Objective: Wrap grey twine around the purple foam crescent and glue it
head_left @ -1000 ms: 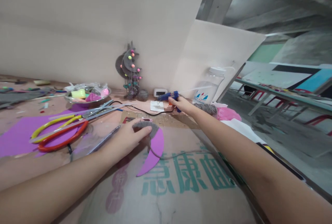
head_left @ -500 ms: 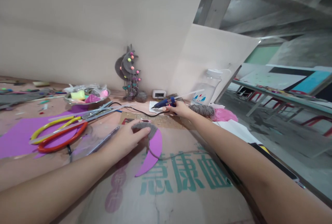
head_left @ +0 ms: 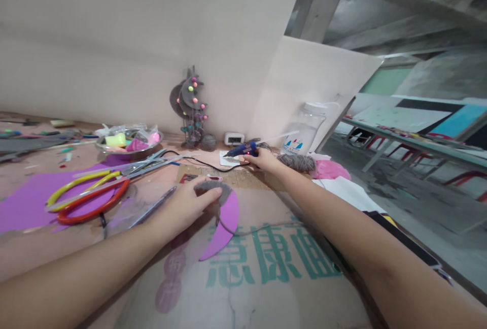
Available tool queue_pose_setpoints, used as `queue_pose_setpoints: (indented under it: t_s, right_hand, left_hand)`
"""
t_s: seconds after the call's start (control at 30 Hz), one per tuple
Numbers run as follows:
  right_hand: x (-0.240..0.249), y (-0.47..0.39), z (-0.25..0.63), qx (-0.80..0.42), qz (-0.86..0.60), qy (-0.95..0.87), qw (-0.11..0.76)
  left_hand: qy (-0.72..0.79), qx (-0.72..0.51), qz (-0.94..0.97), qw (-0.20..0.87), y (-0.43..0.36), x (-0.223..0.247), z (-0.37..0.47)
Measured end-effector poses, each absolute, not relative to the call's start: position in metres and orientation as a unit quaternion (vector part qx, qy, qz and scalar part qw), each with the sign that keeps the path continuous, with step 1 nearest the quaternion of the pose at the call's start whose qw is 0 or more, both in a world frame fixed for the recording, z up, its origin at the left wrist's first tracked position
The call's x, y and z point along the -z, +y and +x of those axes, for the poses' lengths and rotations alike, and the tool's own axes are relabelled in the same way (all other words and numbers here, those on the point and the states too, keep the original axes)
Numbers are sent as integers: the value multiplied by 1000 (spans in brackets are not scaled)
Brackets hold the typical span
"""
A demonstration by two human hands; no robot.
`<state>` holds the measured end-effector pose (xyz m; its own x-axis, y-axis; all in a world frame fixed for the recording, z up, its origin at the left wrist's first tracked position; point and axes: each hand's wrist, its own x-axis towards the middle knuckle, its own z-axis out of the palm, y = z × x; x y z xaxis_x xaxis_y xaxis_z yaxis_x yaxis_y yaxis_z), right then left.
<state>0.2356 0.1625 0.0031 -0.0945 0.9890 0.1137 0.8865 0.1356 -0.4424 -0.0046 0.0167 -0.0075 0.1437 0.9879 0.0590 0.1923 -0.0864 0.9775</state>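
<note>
My left hand [head_left: 194, 202] pinches a purple foam crescent [head_left: 228, 217] by its upper end, which is wrapped in grey yarn [head_left: 225, 191]. A loose strand of the yarn trails from the crescent to the right over the cardboard. Farther back, my right hand [head_left: 264, 160] has its fingers around a blue hot glue gun [head_left: 241, 151]. A small red light glows on the gun. Its nozzle points left above a small white paper [head_left: 229, 159], and I cannot tell whether the two touch.
Scissors with yellow and red handles [head_left: 93, 197] lie left on purple foam sheet [head_left: 26, 202]. Behind them is a metal bowl [head_left: 129, 154] of craft bits. A finished grey moon ornament [head_left: 190, 100] leans on the white board, near a small clock [head_left: 234, 138]. A plastic bottle [head_left: 304, 128] and grey yarn [head_left: 297, 162] stand right.
Almost nothing differs. The whole view has shifted very slightly, while both hands keep their holds on the crescent and the glue gun.
</note>
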Motion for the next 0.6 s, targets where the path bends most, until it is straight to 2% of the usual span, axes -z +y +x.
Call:
queue_pose_setpoints:
  t_s: [0.23,0.37,0.43,0.6]
  right_hand:
    - [-21,124,252,-27,-618,-770,159]
    - [-33,77,240,-20,-576,-805,141]
    - [-36,50,227,-82,-525,-832,157]
    - [-32,1,205,-327,-470,-805,154]
  left_hand:
    - [497,-447,587,457,17,7,-4]
    - [485,-445,600,454,16,6,-4]
    - [473,-443,611,454,17,6,-4]
    - [457,-462,602,464,17,1,-4]
